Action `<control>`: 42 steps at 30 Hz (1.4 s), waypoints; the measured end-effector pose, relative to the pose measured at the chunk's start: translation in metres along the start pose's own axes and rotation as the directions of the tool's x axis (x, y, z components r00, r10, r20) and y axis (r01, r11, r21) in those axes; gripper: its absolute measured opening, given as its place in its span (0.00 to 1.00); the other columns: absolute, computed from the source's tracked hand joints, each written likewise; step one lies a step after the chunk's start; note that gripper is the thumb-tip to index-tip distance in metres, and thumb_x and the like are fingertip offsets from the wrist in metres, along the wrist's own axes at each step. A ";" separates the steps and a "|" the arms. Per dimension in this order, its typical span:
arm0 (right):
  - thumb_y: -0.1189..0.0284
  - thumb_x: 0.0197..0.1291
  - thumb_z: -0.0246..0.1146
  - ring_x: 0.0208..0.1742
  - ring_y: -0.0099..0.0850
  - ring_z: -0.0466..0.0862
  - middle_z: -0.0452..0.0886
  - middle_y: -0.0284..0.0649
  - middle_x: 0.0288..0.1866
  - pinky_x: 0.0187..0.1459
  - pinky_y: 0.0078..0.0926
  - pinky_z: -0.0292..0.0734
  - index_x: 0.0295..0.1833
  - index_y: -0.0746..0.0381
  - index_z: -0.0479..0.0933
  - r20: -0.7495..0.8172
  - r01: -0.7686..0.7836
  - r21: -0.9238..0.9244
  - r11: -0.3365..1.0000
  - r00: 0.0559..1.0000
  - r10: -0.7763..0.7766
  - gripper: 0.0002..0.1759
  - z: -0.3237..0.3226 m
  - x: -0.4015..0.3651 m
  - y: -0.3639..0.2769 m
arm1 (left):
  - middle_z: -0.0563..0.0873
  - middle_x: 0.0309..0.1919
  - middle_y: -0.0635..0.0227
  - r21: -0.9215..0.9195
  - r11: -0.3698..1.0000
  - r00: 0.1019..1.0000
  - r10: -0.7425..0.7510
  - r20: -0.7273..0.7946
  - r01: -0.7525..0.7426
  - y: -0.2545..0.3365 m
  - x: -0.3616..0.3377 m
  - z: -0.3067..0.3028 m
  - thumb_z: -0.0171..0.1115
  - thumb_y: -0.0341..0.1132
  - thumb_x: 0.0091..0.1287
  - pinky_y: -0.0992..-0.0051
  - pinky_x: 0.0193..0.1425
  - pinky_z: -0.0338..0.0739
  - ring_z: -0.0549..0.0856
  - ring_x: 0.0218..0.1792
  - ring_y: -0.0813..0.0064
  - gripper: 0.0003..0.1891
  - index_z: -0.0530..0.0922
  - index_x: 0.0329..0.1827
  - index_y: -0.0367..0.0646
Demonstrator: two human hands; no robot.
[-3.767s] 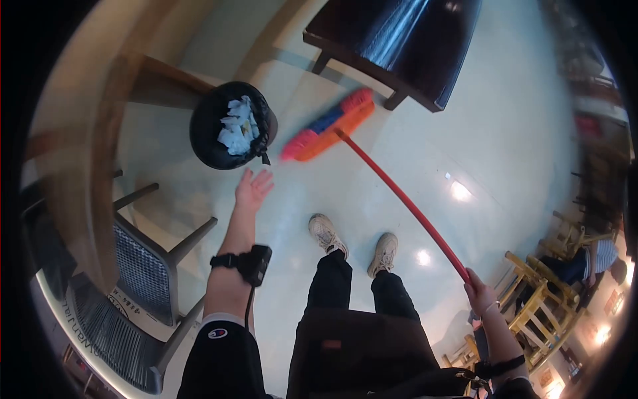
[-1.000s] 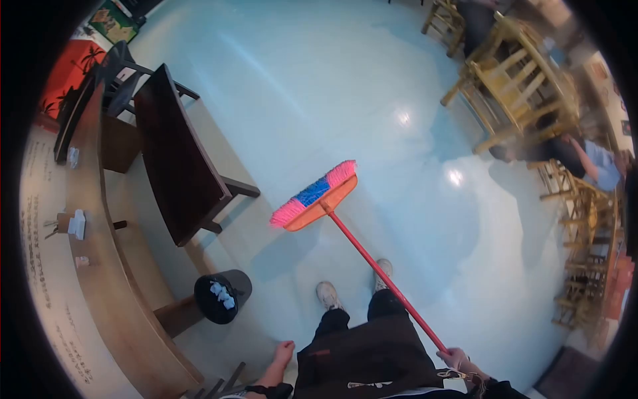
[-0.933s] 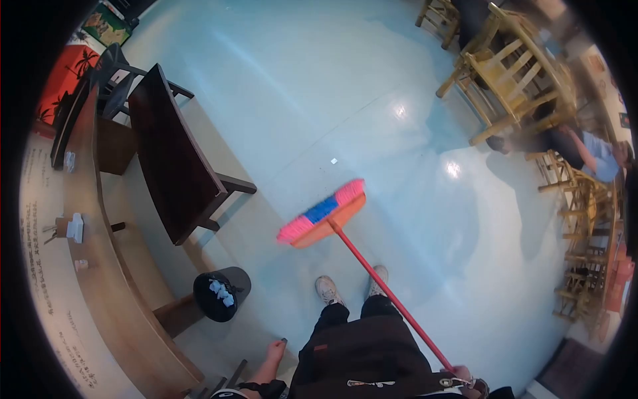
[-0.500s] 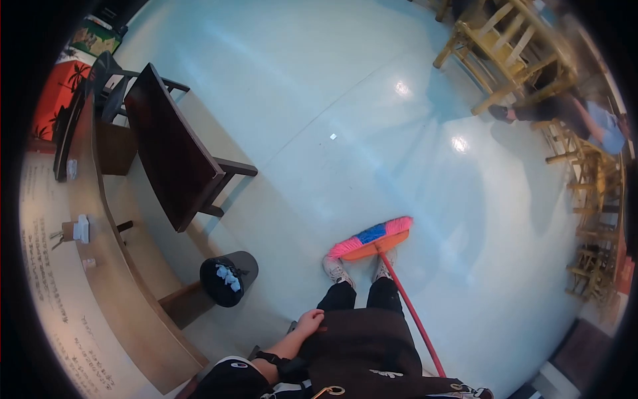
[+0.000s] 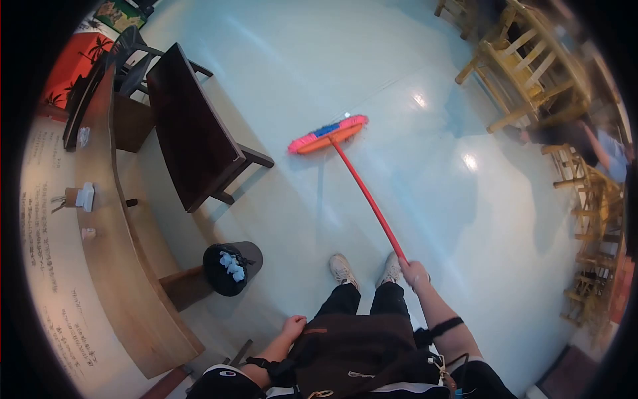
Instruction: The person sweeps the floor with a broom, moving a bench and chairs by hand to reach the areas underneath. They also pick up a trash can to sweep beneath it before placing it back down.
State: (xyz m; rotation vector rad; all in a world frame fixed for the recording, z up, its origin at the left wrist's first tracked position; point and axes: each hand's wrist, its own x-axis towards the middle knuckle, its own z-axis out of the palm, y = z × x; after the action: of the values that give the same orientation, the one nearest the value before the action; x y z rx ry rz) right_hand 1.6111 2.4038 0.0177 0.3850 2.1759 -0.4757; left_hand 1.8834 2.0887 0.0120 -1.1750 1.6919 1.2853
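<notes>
My right hand [image 5: 415, 274] is closed around the red handle of a broom [image 5: 365, 189], which slants away from me across the floor. The broom's head [image 5: 327, 137] has an orange base with pink and blue bristles, and it is out in front of my feet. A small white scrap [image 5: 347, 115] lies on the floor just beyond the bristles. My left hand [image 5: 294, 325] is by my waist at the edge of the dark brown apron [image 5: 355, 342], its fingers curled in with nothing visible in them.
To the left are a black bin [image 5: 232, 269] with crumpled paper inside, a dark wooden bench [image 5: 193, 133] and a long curved counter [image 5: 126, 286]. Bamboo chairs [image 5: 531, 66] line the right side, where a person in a blue top [image 5: 613, 156] sits.
The broom head has swung forward and left, from beside my feet to near the white scrap. My right hand has come into view on the handle. My left hand has shifted slightly left.
</notes>
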 end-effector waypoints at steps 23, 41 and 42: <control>0.46 0.51 0.46 0.41 0.44 0.76 0.77 0.51 0.34 0.43 0.36 0.69 0.38 0.64 0.74 0.170 -0.155 -0.103 0.983 0.971 0.170 0.30 -0.017 -0.027 -0.015 | 0.80 0.31 0.70 -0.361 0.910 0.979 -0.186 0.084 0.204 0.067 0.016 -0.065 0.53 0.37 0.56 0.81 0.24 0.69 0.79 0.29 0.79 0.13 0.75 0.42 0.42; 0.52 0.49 0.54 0.31 0.43 0.77 0.76 0.49 0.24 0.34 0.36 0.70 0.34 0.62 0.75 -0.001 -0.060 -0.057 0.997 0.998 0.060 0.22 -0.181 0.048 -0.151 | 0.81 0.34 0.67 -0.346 0.924 0.981 -0.188 -0.047 0.161 0.317 0.119 -0.172 0.54 0.37 0.56 0.78 0.34 0.71 0.79 0.35 0.75 0.13 0.75 0.43 0.44; 0.52 0.48 0.54 0.33 0.44 0.77 0.77 0.50 0.26 0.37 0.36 0.70 0.35 0.62 0.75 0.041 -0.165 -0.138 0.977 0.984 0.172 0.22 -0.196 0.026 -0.135 | 0.81 0.34 0.67 -0.348 0.924 0.981 -0.187 -0.052 0.158 0.318 0.124 -0.174 0.54 0.37 0.56 0.78 0.34 0.71 0.79 0.35 0.75 0.13 0.75 0.43 0.44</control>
State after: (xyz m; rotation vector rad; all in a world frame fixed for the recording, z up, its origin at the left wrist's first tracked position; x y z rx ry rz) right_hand 1.4035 2.3789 0.1343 0.4729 2.0892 -0.2409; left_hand 1.5412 1.9212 0.0506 -1.5646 1.4169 1.4749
